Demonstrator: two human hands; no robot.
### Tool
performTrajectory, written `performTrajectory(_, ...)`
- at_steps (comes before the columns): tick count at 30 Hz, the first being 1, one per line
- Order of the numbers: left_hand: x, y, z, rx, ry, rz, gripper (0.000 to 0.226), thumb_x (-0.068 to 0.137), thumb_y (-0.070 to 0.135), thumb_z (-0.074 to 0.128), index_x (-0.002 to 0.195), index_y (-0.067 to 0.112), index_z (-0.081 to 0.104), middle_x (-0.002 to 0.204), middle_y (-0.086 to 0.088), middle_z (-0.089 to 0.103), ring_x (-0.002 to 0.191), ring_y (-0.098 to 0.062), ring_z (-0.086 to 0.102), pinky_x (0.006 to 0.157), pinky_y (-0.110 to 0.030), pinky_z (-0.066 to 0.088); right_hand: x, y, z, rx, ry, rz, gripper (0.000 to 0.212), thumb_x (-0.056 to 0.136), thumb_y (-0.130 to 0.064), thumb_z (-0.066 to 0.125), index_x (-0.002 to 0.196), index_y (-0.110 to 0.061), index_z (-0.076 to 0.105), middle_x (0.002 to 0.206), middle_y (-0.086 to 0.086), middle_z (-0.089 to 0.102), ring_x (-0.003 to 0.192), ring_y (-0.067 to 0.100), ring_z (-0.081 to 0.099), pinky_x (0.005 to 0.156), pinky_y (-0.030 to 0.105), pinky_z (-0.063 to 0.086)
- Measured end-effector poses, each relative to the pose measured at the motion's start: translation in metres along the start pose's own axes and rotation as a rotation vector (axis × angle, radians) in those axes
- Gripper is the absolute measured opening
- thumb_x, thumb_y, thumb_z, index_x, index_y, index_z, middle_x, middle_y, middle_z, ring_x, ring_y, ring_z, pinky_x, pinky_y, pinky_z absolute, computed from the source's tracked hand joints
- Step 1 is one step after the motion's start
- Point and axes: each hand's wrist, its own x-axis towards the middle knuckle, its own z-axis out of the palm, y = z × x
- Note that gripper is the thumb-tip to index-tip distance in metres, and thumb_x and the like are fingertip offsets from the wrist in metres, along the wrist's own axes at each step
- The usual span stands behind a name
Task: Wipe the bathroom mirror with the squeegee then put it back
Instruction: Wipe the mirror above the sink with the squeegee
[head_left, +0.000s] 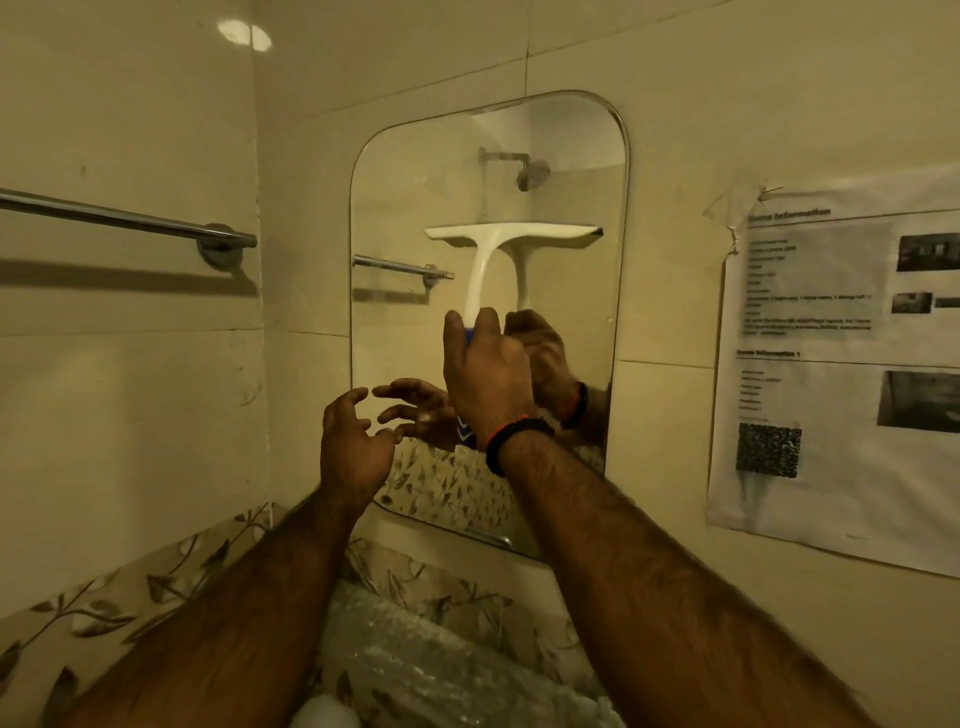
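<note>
Squeegee (485, 260) blade flat on mirror (571, 322), mid-height, handle down. Right hand (488, 376) fisted round handle, dark band at wrist. Left hand (353, 441) near mirror's lower left, fingers spread, curled, holding nothing.

A chrome towel bar (124, 221) is fixed to the cream tiled wall (130, 389). Well to the right of the bar, a printed paper sheet (841, 374) is taped up, with blurred text, small photos and a dark square code. Below the bar runs a leaf-patterned tile strip (130, 597).
</note>
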Motion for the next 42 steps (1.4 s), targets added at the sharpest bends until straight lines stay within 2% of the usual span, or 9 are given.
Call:
performTrajectory(2,-0.003,-0.002,-0.001,0.003,-0.004,-0.009,0.062,0.086,0.003,0.068,0.139,0.023,0.044,0.145,-0.004,0.040,0.106,-0.012,0.050,0.078,-0.034,0.055,-0.021,0.002,0.000,0.019,0.009,-0.079,0.047,0.091,-0.038,0.017,0.107,-0.003,0.045,0.081,0.019,0.048,0.073,0.039,0.053,0.058,0.046,0.038)
performTrajectory(4,-0.007,-0.003,-0.002,0.001,-0.012,-0.008,0.061,0.086,0.003,0.067,0.139,0.024,0.043,0.146,-0.004,0.039,0.107,-0.012,0.050,0.073,-0.030,0.054,-0.035,0.005,0.004,0.034,0.016,-0.105,0.053,0.086,-0.041,0.019,0.107,-0.003,0.048,0.083,0.018,0.053,0.063,0.030,0.048,0.052,0.040,0.038)
performTrajectory(6,-0.009,-0.004,-0.005,-0.007,-0.026,0.006,0.061,0.086,0.002,0.065,0.139,0.024,0.043,0.146,-0.003,0.038,0.109,-0.013,0.050,0.063,-0.023,0.050,-0.045,0.008,0.010,-0.013,-0.043,-0.052,0.040,0.096,-0.038,0.032,0.116,-0.009,0.049,0.086,0.008,0.051,0.059,0.017,0.049,0.049,0.026,0.035)
performTrajectory(11,-0.016,-0.007,-0.009,0.012,-0.028,0.003,0.060,0.086,0.004,0.065,0.138,0.025,0.043,0.144,-0.003,0.038,0.114,-0.016,0.051,0.045,-0.008,0.040,-0.079,0.009,0.020,0.190,-0.032,0.196,0.038,0.097,-0.047,0.036,0.110,-0.014,0.048,0.078,0.004,0.060,0.058,0.018,0.055,0.046,0.029,0.045)
performTrajectory(16,-0.023,-0.008,-0.013,0.033,-0.025,-0.014,0.062,0.085,0.004,0.067,0.139,0.023,0.043,0.145,-0.002,0.039,0.116,-0.016,0.052,0.049,-0.006,0.037,-0.114,0.013,0.032,0.209,-0.074,0.228,0.037,0.097,-0.049,0.035,0.103,-0.016,0.050,0.066,-0.006,0.051,0.056,0.014,0.051,0.051,0.030,0.044)
performTrajectory(21,-0.035,-0.007,-0.017,0.036,-0.037,-0.034,0.062,0.085,0.002,0.066,0.139,0.022,0.044,0.147,-0.002,0.039,0.118,-0.019,0.054,0.069,-0.017,0.045,-0.145,0.014,0.038,0.212,-0.113,0.306,0.033,0.097,-0.044,0.039,0.096,-0.013,0.049,0.063,-0.006,0.043,0.051,0.007,0.039,0.043,0.023,0.026)
performTrajectory(29,-0.053,-0.020,-0.024,0.054,-0.062,-0.059,0.061,0.084,0.004,0.066,0.138,0.022,0.045,0.145,-0.002,0.040,0.114,-0.020,0.055,0.085,-0.031,0.053,-0.189,0.007,0.042,0.236,-0.199,0.407,0.035,0.097,-0.048,0.036,0.094,-0.015,0.049,0.071,0.001,0.053,0.058,0.018,0.050,0.051,0.031,0.039)
performTrajectory(34,-0.062,-0.024,-0.028,0.080,-0.068,-0.064,0.062,0.084,0.004,0.068,0.138,0.023,0.045,0.144,-0.002,0.040,0.096,-0.010,0.054,0.072,-0.025,0.053,-0.217,0.006,0.046,0.217,-0.270,0.459,0.031,0.097,-0.048,0.035,0.090,-0.019,0.044,0.068,-0.001,0.052,0.055,0.015,0.046,0.050,0.028,0.031)
performTrajectory(42,-0.072,-0.023,-0.032,0.074,-0.063,-0.089,0.062,0.085,0.004,0.070,0.138,0.022,0.045,0.147,-0.003,0.039,0.114,-0.020,0.056,0.075,-0.025,0.054,-0.255,0.002,0.052,0.269,-0.320,0.561,0.037,0.096,-0.052,0.032,0.100,-0.019,0.049,0.071,0.000,0.058,0.060,0.018,0.055,0.053,0.034,0.046)
